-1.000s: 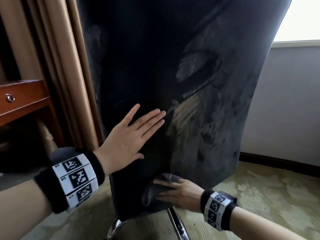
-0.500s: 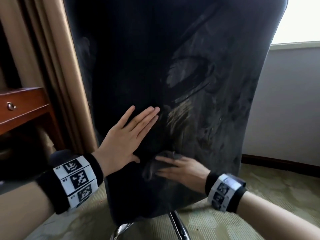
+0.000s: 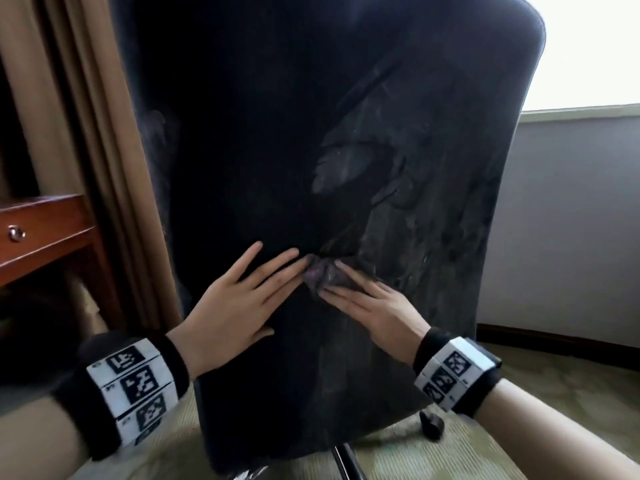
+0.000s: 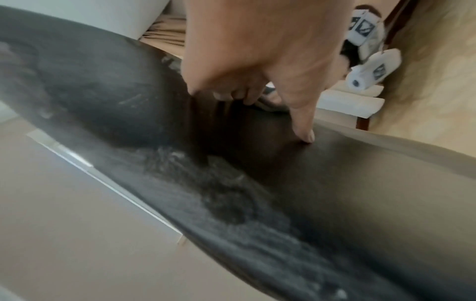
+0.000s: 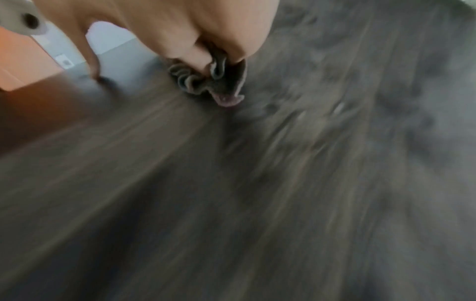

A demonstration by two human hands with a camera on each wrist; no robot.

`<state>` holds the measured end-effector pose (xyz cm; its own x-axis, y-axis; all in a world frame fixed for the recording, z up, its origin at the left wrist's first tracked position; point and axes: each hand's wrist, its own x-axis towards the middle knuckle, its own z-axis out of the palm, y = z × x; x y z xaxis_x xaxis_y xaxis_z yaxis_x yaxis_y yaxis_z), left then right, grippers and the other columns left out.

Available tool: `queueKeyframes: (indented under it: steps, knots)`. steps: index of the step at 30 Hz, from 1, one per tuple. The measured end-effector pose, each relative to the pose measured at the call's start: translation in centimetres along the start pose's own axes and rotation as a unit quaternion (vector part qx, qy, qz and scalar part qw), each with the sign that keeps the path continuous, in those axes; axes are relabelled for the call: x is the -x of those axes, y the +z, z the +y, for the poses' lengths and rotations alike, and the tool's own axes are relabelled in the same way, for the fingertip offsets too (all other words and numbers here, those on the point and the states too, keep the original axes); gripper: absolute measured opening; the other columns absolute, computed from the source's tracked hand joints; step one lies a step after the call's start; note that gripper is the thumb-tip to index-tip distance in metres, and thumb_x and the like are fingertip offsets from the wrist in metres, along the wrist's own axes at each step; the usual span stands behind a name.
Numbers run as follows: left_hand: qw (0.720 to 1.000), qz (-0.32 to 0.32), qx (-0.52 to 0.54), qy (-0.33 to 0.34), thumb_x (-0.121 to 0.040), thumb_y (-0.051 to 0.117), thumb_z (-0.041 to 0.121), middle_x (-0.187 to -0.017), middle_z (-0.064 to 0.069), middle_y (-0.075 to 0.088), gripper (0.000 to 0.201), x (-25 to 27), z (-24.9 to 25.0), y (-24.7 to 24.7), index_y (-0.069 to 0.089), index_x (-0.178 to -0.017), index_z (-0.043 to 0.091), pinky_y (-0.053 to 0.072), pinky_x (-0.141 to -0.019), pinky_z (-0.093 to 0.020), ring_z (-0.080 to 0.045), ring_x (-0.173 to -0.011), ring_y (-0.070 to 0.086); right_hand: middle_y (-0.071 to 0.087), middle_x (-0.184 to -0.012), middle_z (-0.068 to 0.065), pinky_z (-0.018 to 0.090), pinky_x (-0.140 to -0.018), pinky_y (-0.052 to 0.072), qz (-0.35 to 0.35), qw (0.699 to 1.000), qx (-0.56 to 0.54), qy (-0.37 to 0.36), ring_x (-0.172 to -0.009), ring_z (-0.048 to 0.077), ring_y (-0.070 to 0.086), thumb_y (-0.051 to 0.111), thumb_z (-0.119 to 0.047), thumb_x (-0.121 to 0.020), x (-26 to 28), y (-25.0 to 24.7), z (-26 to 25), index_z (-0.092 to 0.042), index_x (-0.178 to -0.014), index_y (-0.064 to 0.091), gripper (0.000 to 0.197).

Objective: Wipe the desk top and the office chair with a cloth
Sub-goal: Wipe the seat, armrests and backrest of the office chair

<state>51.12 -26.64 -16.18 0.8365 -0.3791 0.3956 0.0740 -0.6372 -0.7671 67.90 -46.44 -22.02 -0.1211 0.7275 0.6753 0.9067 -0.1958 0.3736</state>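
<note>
Since a second ago, the right hand [image 3: 374,303] has been climbing from the bottom edge of the chair back to its middle, carrying the cloth [image 3: 323,275] with it, and is now sitting just beside the left hand [image 3: 235,306]. Right fingers [image 3: 346,271] are lying nearly straight over the small dark grey cloth, pressing it flat against the upholstery; in the right wrist view the bunched folds of the cloth [image 5: 206,79] are poking out from under the fingertips, and that picture is blurring with motion. Left fingers [image 3: 273,268] are spreading straight and flat on the chair back, holding nothing, with their tips almost touching the cloth. In the left wrist view the thumb [image 4: 304,122] is pressing its tip on the dark surface.

Both wrists are wearing black bands with white coded markers [image 3: 135,389].

Filling most of the head view, the office chair [image 3: 277,133] is showing its tall black back, streaked with pale dusty smears [image 3: 408,209] on its right half. A metal stem [image 3: 346,462] is showing below it, and a black caster [image 3: 431,424] is resting on patterned greenish carpet [image 3: 554,393].

Tan curtains [image 3: 86,133] are hanging to the left, beside a reddish wooden desk [image 3: 41,230] with a small metal drawer knob [image 3: 15,233]. A grey wall [image 3: 571,220] and bright window [image 3: 588,46] are standing to the right.
</note>
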Motion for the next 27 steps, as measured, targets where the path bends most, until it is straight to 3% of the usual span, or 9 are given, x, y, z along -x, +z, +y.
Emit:
queueKeyframes:
  steps: [5,10,12,16,17,20,23,24,27]
  knots:
    - [0.996,0.049,-0.005,-0.071,-0.071,0.073,0.045,-0.156,-0.013,0.016,0.099,-1.8,-1.9,-2.1,0.027,-0.145,0.0,0.009,-0.117,-0.048,-0.024,-0.145,0.012,0.037,-0.147,-0.003,0.028,-0.113,0.031,0.147,0.975,-0.022,0.162,-0.142,0.024,0.023,0.039,0.021,-0.074,-6.2,-5.4,4.3,-0.009,-0.138,0.044,0.071]
    - [0.983,0.055,0.006,-0.175,-0.063,0.072,0.057,-0.158,-0.013,0.007,0.116,-4.0,-4.1,-4.0,0.018,-0.147,0.0,0.008,-0.118,-0.048,-0.023,-0.145,0.006,0.05,-0.139,-0.005,0.03,-0.101,0.044,-0.024,0.998,0.036,-0.045,-0.144,0.019,0.015,0.032,-0.002,-0.082,-2.2,-1.6,-0.4,-0.015,-0.133,0.051,0.056]
    - [0.981,0.052,0.012,-0.184,-0.06,0.075,0.058,-0.158,-0.013,0.006,0.12,-4.4,-4.2,-4.1,0.017,-0.147,0.0,0.009,-0.117,-0.049,-0.024,-0.146,0.006,0.052,-0.137,-0.007,0.029,-0.1,0.045,-0.009,0.997,0.041,-0.059,-0.141,0.018,0.024,0.032,0.0,-0.081,-3.5,-3.3,1.8,-0.016,-0.133,0.052,0.058]
    - [0.979,0.06,0.018,-0.196,-0.056,0.078,0.058,-0.158,-0.013,0.009,0.122,-4.5,-4.1,-4.1,0.021,-0.147,0.0,0.013,-0.116,-0.051,-0.024,-0.146,0.009,0.038,-0.145,-0.01,0.013,-0.112,0.02,0.144,0.976,-0.022,0.16,-0.141,0.023,0.026,0.04,0.021,-0.068,-8.8,-7.1,5.2,-0.014,-0.139,0.043,0.08]
    - [0.978,0.062,0.022,-0.197,-0.056,0.079,0.058,-0.158,-0.013,0.01,0.122,-4.5,-4.1,-4.1,0.022,-0.147,0.0,0.013,-0.116,-0.051,-0.025,-0.145,0.011,0.034,-0.147,-0.01,0.012,-0.113,0.017,0.153,0.972,-0.025,0.175,-0.142,0.025,0.022,0.043,0.021,-0.068,-9.1,-6.7,4.5,-0.013,-0.14,0.041,0.08]
    - [0.978,0.069,0.03,-0.193,-0.058,0.077,0.057,-0.157,-0.013,0.012,0.117,-4.4,-4.4,-4.2,0.025,-0.146,0.0,0.015,-0.115,-0.052,-0.025,-0.145,0.013,0.039,-0.146,-0.005,0.024,-0.112,0.028,0.038,0.998,0.052,0.024,-0.144,0.026,0.015,0.041,0.005,-0.07,-7.0,-3.8,0.7,-0.012,-0.14,0.037,0.073]
    - [0.978,0.078,0.031,-0.193,-0.06,0.075,0.057,-0.157,-0.013,0.011,0.115,-4.3,-4.9,-4.3,0.024,-0.146,0.0,0.016,-0.114,-0.052,-0.024,-0.145,0.012,0.049,-0.139,-0.006,0.03,-0.099,0.046,-0.039,0.989,0.103,-0.097,-0.143,0.021,0.018,0.036,-0.005,-0.076,-6.6,-5.1,2.3,-0.017,-0.137,0.039,0.062]
    - [0.977,0.074,0.03,-0.196,-0.057,0.077,0.057,-0.157,-0.013,0.011,0.118,-4.2,-5.1,-4.4,0.024,-0.146,0.0,0.016,-0.114,-0.052,-0.024,-0.145,0.012,0.049,-0.139,-0.005,0.031,-0.101,0.045,-0.005,0.992,0.104,-0.077,-0.142,0.021,0.021,0.034,-0.002,-0.075,-7.9,-6.5,3.6,-0.016,-0.137,0.042,0.064]
    - [0.973,0.079,0.032,-0.213,-0.054,0.078,0.058,-0.157,-0.013,0.014,0.12,-4.1,-5.7,-4.6,0.026,-0.145,0.0,0.013,-0.115,-0.051,-0.024,-0.145,0.012,0.041,-0.142,-0.001,0.022,-0.113,0.026,0.193,0.974,0.018,0.115,-0.14,0.029,0.026,0.029,0.012,-0.071,-12.7,-11.7,7.6,-0.005,-0.135,0.047,0.068]
